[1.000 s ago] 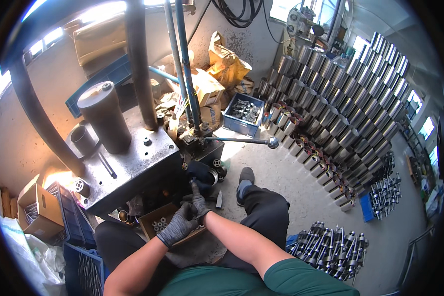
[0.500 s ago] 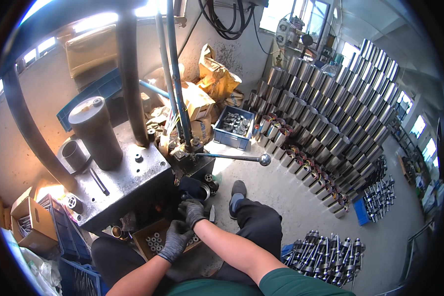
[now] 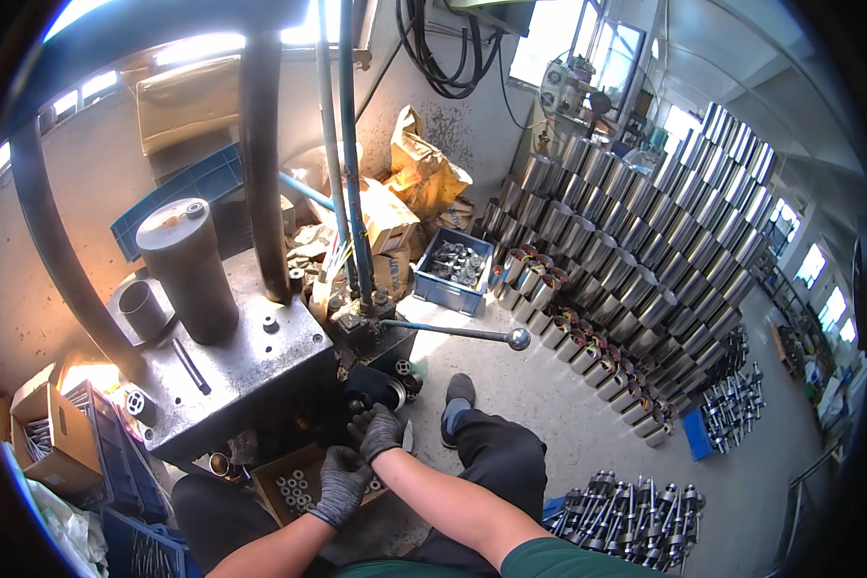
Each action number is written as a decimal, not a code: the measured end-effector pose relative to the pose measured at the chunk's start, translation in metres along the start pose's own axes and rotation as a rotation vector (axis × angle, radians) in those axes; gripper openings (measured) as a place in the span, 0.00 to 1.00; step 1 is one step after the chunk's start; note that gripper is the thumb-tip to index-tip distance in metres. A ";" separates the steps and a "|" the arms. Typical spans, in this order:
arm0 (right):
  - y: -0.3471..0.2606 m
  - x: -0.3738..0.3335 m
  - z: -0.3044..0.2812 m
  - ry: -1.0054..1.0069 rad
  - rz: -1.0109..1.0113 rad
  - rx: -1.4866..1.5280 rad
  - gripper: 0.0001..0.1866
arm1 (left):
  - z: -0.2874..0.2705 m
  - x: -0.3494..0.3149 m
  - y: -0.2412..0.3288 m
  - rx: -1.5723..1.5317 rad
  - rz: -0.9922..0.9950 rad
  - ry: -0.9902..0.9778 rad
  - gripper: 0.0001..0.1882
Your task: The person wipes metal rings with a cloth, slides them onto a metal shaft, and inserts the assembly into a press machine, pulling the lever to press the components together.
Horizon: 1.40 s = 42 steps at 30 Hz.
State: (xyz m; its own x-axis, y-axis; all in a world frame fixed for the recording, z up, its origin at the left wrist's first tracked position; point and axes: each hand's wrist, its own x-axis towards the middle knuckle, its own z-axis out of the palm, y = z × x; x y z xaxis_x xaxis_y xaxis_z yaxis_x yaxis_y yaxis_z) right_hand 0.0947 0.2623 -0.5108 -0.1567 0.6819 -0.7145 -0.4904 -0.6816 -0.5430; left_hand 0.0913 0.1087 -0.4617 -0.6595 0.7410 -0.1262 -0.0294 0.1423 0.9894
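My left hand (image 3: 341,486), in a grey knit glove, is above an open cardboard box (image 3: 268,479) of small metal rings (image 3: 297,489). Its fingers are curled in, and what they hold, if anything, is hidden. Just beyond it, my right hand (image 3: 380,433) wears the same kind of glove. Its fingers are bent together beside a dark cylindrical part (image 3: 376,383) under the press; I cannot make out anything between them. The two hands are close together.
On the left stands a press table (image 3: 250,361) bearing a tall steel cylinder (image 3: 195,279). A ball-ended lever (image 3: 518,338) juts out ahead. Stacked metal sleeves (image 3: 636,241) rise at the right, with shafted rotors (image 3: 631,520) heaped on the floor. A blue crate (image 3: 453,270) holds metal parts.
The view has tilted slightly, so the surroundings sit lower in the picture. Both hands stay close together near the box, with their fingers still bent.
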 end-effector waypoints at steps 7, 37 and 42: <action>-0.019 -0.016 -0.023 -0.074 0.122 -0.014 0.30 | -0.009 -0.010 0.046 0.228 0.125 -0.319 0.19; 0.012 -0.035 -0.056 -0.430 0.059 -0.941 0.49 | -0.048 0.064 -0.033 0.021 -0.221 -0.006 0.17; 0.017 -0.029 -0.060 -0.557 0.138 -1.008 0.38 | -0.049 0.068 -0.044 0.007 -0.181 -0.027 0.16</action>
State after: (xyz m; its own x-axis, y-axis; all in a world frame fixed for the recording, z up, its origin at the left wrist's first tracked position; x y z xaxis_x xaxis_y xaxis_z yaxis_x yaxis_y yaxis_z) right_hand 0.1423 0.2153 -0.5262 -0.6342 0.4373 -0.6377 0.4259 -0.4907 -0.7601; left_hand 0.0110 0.1203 -0.5101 -0.6236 0.7203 -0.3037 -0.1399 0.2794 0.9499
